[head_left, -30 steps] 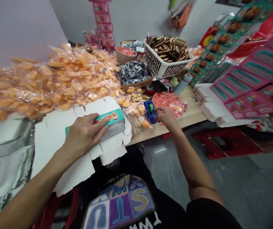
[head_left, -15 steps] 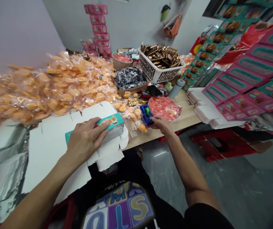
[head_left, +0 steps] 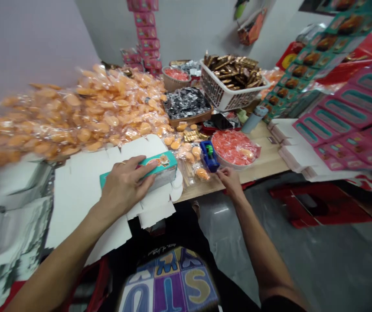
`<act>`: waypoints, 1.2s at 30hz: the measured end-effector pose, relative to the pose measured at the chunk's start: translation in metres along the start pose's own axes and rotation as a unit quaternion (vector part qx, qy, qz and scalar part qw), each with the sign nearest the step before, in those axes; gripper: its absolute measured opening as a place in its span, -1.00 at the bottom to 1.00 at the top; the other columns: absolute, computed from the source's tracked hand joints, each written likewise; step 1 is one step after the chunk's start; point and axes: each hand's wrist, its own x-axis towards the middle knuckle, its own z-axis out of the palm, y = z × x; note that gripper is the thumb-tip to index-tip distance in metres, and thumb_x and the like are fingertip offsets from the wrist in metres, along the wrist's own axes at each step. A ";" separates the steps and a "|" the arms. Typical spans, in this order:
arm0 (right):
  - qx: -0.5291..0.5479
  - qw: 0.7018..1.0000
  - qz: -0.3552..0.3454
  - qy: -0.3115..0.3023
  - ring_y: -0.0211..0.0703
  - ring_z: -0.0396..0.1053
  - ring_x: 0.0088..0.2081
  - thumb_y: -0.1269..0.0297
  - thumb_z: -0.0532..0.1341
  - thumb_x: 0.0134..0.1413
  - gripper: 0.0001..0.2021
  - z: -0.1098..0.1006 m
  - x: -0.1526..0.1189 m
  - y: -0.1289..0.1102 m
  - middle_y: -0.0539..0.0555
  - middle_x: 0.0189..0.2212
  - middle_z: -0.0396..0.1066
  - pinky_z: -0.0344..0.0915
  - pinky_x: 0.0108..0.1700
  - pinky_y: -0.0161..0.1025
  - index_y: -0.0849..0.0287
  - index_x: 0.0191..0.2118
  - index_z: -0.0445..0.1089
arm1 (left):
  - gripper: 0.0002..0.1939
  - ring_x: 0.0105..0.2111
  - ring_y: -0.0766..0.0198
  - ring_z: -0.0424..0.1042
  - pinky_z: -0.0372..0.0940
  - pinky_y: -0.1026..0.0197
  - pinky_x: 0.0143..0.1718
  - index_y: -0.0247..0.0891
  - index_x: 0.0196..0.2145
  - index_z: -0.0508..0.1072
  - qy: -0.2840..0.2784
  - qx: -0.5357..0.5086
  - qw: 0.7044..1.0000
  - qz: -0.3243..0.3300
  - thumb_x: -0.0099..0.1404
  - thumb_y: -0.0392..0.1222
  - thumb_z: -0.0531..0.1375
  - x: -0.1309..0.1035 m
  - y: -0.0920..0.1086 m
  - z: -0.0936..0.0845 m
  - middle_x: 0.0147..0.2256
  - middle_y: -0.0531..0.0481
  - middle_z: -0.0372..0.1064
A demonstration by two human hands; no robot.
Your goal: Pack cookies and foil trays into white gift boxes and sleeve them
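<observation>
My left hand (head_left: 124, 184) is closed over a teal carton (head_left: 160, 167) with a printed cartoon picture, holding it down on a stack of flat white cardboard blanks (head_left: 75, 190). The carton lies on its side, its near face greyish. My right hand (head_left: 230, 178) is pinched at the near end of a blue tape dispenser (head_left: 211, 162) that carries a green roll (head_left: 209, 150). Whatever is between those fingertips is too small to make out. Beside the dispenser are small orange pieces in clear wrappers (head_left: 202, 173) and a round tray of red wrapped pieces (head_left: 234, 147).
A large heap of orange wrapped pieces (head_left: 101, 110) covers the back left. Behind stand a box of black packets (head_left: 186, 104) and a white basket (head_left: 220, 97) of gold packets. Pink and teal cartons (head_left: 345, 117) are stacked at right, a red stool (head_left: 329, 206) below.
The view has shifted, so the table things appear farther right. My right hand has drawn slightly back from the tape dispenser toward me. My left hand still holds the carton in place.
</observation>
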 end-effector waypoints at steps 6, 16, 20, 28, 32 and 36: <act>0.044 0.979 -0.158 -0.123 -0.11 0.41 -0.42 0.09 0.36 0.25 -0.85 0.027 -0.069 -0.080 0.01 -0.46 0.47 0.43 -0.30 -0.17 0.04 -0.25 0.55 | -0.78 0.08 -0.04 0.66 0.61 -0.10 0.07 -0.16 0.02 0.73 0.005 -0.063 0.998 0.008 0.54 -0.18 0.28 -0.002 -0.002 0.003 0.14 -0.23 0.65; 0.233 0.928 -0.095 -0.275 -0.18 0.43 -0.57 0.02 0.42 0.25 -0.20 0.103 -0.111 -0.149 -0.15 -0.55 0.52 0.49 -0.46 -0.20 0.06 0.55 0.36 | -0.81 0.05 0.00 0.64 0.57 -0.08 0.07 -0.18 0.00 0.68 0.026 -0.046 0.999 0.006 0.51 -0.25 0.27 -0.003 0.008 0.006 0.11 -0.20 0.66; 0.219 0.937 -0.062 -0.265 -0.14 0.48 -0.58 -0.01 0.44 0.24 -0.12 0.109 -0.107 -0.141 -0.13 -0.55 0.53 0.51 -0.48 -0.18 0.09 0.58 0.26 | -0.68 0.10 -0.02 0.61 0.52 -0.08 0.12 -0.17 0.17 0.59 -0.018 -0.036 0.999 -0.023 0.51 -0.29 0.25 -0.003 0.014 0.003 0.10 -0.19 0.64; 0.273 0.924 -0.106 -0.246 -0.10 0.48 -0.49 0.01 0.43 0.32 -0.16 0.120 -0.108 -0.126 -0.13 -0.50 0.46 0.57 -0.38 -0.10 -0.06 0.59 0.15 | -0.70 -0.05 0.06 0.60 0.48 -0.02 0.03 -0.18 -0.04 0.69 -0.067 -0.109 0.988 -0.082 0.60 -0.11 0.14 0.020 0.013 -0.009 0.00 -0.16 0.64; 0.287 0.924 -0.117 -0.225 -0.07 0.50 -0.46 0.05 0.39 0.38 -0.17 0.131 -0.114 -0.123 -0.12 -0.48 0.48 0.61 -0.31 -0.05 -0.06 0.61 0.08 | -0.64 -0.20 0.10 0.56 0.41 0.06 -0.16 -0.20 -0.18 0.62 -0.106 -0.136 0.973 -0.153 0.55 0.15 0.27 0.039 0.011 -0.010 -0.16 -0.09 0.60; 0.262 0.934 -0.131 -0.205 -0.06 0.54 -0.42 0.12 0.31 0.44 -0.16 0.133 -0.128 -0.120 -0.07 -0.41 0.58 0.63 -0.25 -0.03 -0.07 0.66 -0.03 | -0.65 -0.22 0.11 0.53 0.36 0.11 -0.19 -0.17 -0.16 0.54 -0.135 -0.119 0.976 -0.124 0.48 0.18 0.35 0.045 0.005 -0.007 -0.19 -0.04 0.57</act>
